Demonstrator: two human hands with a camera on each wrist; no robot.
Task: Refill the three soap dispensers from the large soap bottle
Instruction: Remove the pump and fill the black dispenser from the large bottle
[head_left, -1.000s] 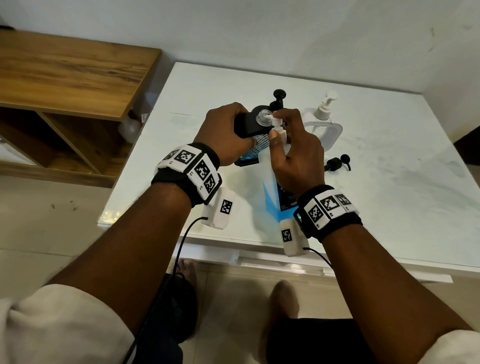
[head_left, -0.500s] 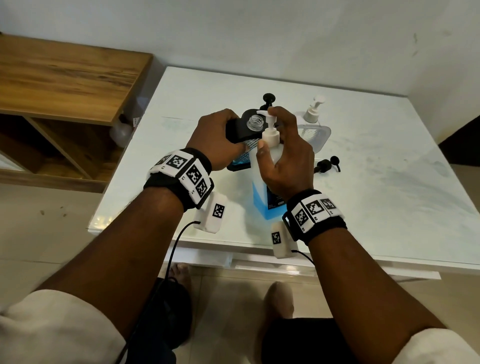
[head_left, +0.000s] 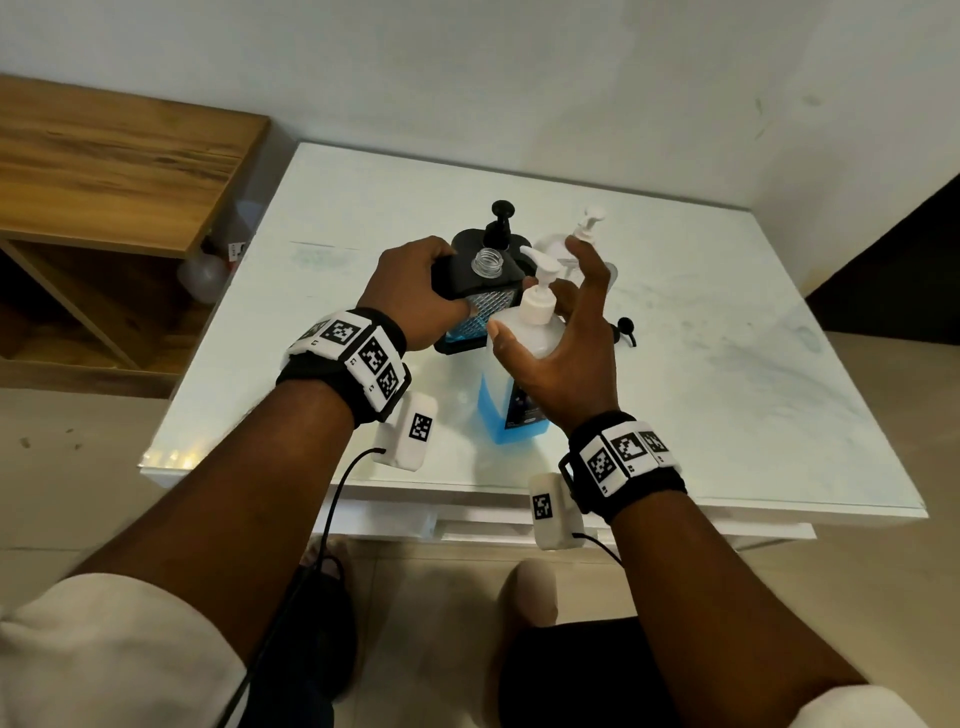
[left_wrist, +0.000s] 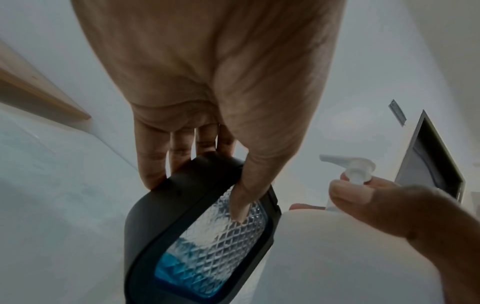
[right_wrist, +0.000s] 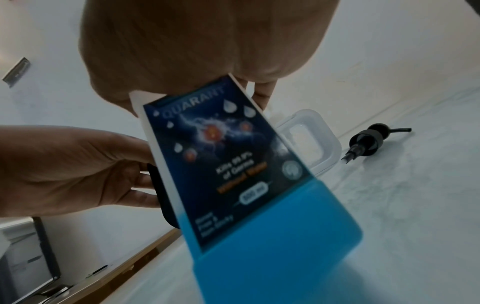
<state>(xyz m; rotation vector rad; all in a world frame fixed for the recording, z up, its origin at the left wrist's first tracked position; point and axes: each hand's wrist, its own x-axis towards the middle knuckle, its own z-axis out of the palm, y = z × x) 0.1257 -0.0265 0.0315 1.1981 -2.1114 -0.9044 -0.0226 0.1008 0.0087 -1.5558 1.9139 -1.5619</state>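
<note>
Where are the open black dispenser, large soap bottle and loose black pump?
open black dispenser (head_left: 487, 261): head view, open clear neck.
large soap bottle (right_wrist: 226, 164): right wrist view, dark label.
loose black pump (right_wrist: 365, 142): right wrist view, collar.

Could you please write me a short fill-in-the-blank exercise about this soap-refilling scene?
1. The left hand grips an open-necked dispenser whose casing is ___.
2. The liquid in the large soap bottle is ___.
3. That bottle's pump head is ___.
4. A loose pump lies on the ___.
Missing words: black; blue; white; table.
</note>
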